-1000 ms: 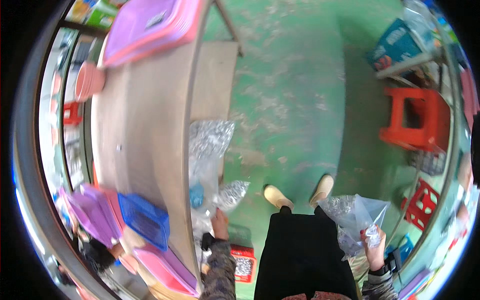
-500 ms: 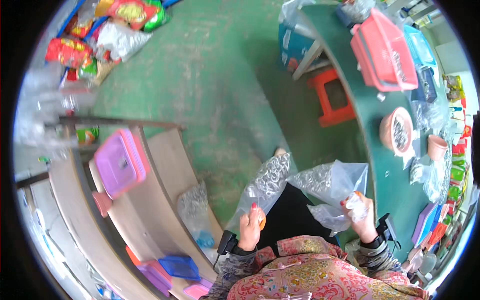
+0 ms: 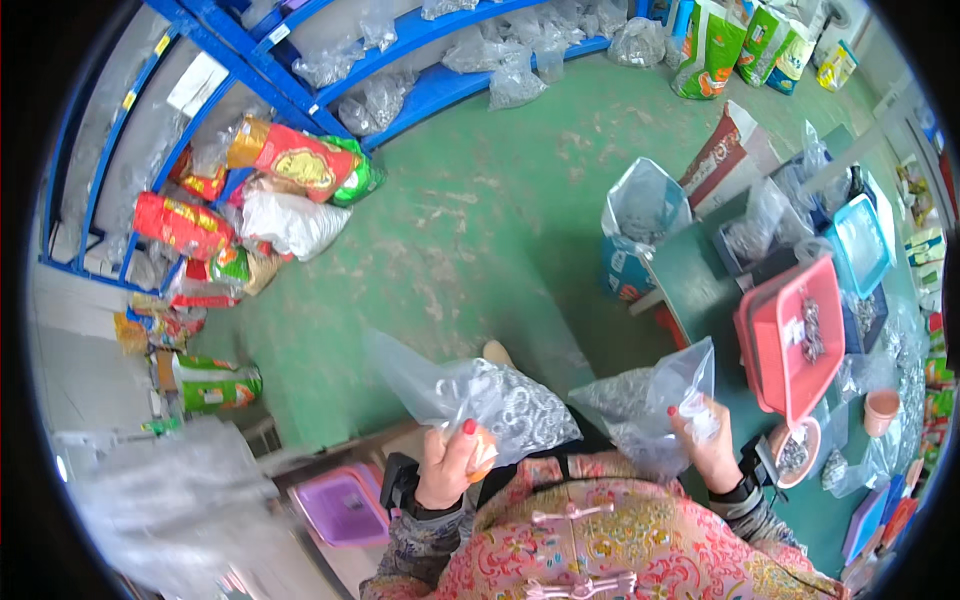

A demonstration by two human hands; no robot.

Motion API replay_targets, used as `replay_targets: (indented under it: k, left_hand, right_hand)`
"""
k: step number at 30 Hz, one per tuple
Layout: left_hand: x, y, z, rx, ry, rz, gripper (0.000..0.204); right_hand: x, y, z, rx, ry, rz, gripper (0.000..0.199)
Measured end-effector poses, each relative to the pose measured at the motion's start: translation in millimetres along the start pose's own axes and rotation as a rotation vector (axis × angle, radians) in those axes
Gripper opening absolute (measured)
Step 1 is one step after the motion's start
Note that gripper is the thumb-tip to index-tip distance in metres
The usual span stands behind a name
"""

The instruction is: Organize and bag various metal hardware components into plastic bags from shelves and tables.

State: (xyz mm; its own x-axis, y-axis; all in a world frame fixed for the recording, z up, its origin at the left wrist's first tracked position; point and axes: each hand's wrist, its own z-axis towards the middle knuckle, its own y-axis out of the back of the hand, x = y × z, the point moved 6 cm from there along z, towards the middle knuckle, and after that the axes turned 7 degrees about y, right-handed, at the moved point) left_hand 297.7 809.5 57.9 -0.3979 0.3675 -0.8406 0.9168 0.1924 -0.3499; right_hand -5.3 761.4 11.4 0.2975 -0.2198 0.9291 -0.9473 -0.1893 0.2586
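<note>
My left hand (image 3: 446, 468) is closed around the gathered neck of a clear plastic bag (image 3: 522, 408) filled with small silvery ring-like pieces. Something orange shows at its fingers; its kind is unclear. On the right side, my right hand (image 3: 708, 446) grips the bunched top of another clear bag (image 3: 622, 405), which also has silvery pieces in it. Both bags hang in front of my body, the left one tilted with its loose plastic spreading to the left. Part of the right bag is hidden behind my hand.
To the right, a green table (image 3: 700, 305) bears a pink basket (image 3: 745, 345) and a pink bowl (image 3: 783, 470). A lilac tray (image 3: 342, 508) lies at lower left. Blue shelves (image 3: 440, 95) with bagged parts stand at the back, near colourful sacks (image 3: 295, 160) on the floor.
The view has swung toward the blue shelves, and the table and the wooden shelf have shifted downward in it. Both hands still hold their bags; the left bag has swung up and to the right.
</note>
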Motion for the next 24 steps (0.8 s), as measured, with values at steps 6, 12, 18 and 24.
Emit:
replay_targets:
  k: [6, 12, 18, 24]
  left_hand:
    - [-95, 19, 144, 0.229, 0.125, 0.144, 0.038]
    - [-180, 46, 287, 0.182, -0.161, 0.585, 0.021]
    - [-277, 26, 467, 0.097, -0.254, 0.828, 0.011]
    - [-355, 12, 636, 0.244, -0.189, 0.246, 0.002]
  right_hand:
    - [75, -44, 140, -0.218, 0.088, 0.228, 0.005]
    - [138, -43, 280, -0.33, 0.059, 0.281, 0.006]
    - [175, -12, 464, -0.338, 0.271, 0.021, 0.011]
    - [247, 36, 633, -0.354, 0.355, -0.016, 0.014]
